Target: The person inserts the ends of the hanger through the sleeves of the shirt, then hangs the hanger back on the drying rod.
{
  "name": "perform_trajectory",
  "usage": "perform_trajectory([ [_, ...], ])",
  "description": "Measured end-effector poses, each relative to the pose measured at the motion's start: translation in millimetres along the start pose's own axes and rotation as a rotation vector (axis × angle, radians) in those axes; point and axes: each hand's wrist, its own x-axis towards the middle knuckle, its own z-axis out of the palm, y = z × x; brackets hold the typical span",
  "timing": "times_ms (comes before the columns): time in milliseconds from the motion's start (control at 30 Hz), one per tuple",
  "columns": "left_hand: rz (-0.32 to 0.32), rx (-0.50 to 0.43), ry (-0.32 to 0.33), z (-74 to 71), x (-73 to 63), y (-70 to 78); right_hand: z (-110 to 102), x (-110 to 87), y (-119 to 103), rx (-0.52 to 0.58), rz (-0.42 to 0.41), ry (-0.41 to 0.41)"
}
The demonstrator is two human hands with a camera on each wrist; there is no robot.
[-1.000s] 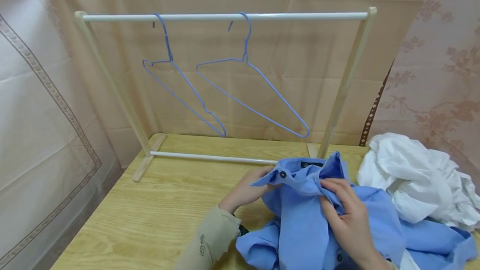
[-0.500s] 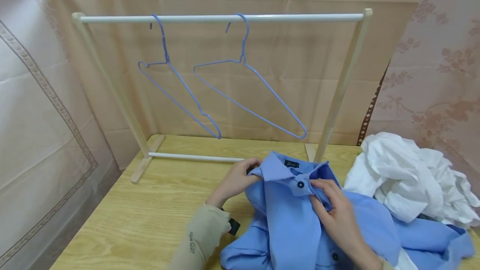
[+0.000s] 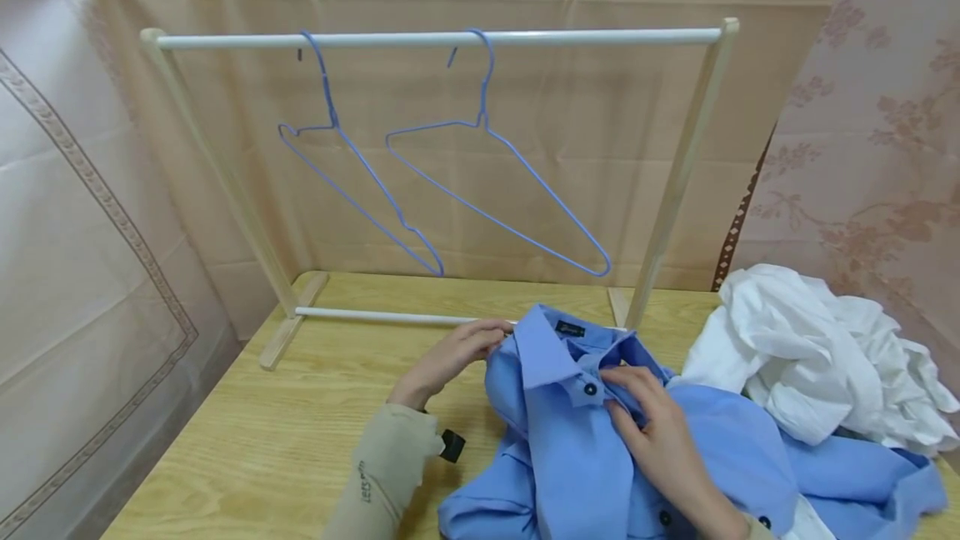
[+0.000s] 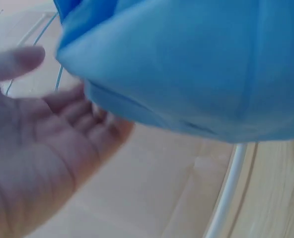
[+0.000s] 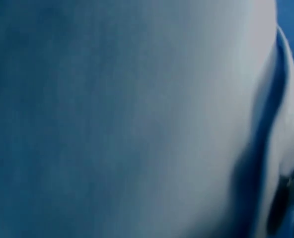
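Note:
A blue button-up shirt (image 3: 573, 465) lies bunched on the table, its collar (image 3: 543, 348) raised and a dark label showing inside the neck. My right hand (image 3: 663, 440) pinches the shirt's front edge near the collar button. My left hand (image 3: 446, 361) is beside the collar's left side. In the left wrist view, that hand (image 4: 42, 144) has its thumb held apart, and its fingertips are at the cloth's edge, partly behind it. Blue fabric (image 5: 137, 124) fills most of the right wrist view, hiding nearly all of the right hand there.
Behind the shirt stands a rack with a white rail (image 3: 600, 37) and wooden posts. Two blue wire hangers (image 3: 360, 161) hang from it. A crumpled white garment (image 3: 810, 348) lies at the right, over part of the blue cloth. The wood-grain table (image 3: 300, 432) extends to the left.
The shirt collar has shifted left and turned so its front faces me more. My left hand has moved left and loosened from the collar; the right hand has moved slightly left, still pinching.

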Motion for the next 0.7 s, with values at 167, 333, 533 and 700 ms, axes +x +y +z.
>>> perform_trajectory([
  [167,-0.070,0.125,0.067,5.4,2.4,3.6,3.1,-1.1,0.7,0.009,-0.009,-0.009],
  [333,-0.104,0.186,0.050,8.8,5.1,-1.4,4.5,-2.9,0.6,0.036,-0.013,-0.023],
  [533,-0.085,0.220,0.018,12.0,4.0,-3.9,6.8,-5.8,2.7,0.068,-0.021,-0.056],
  [700,-0.072,0.221,0.008,14.7,5.9,-4.5,5.0,-6.1,0.2,0.114,0.005,-0.131],
])
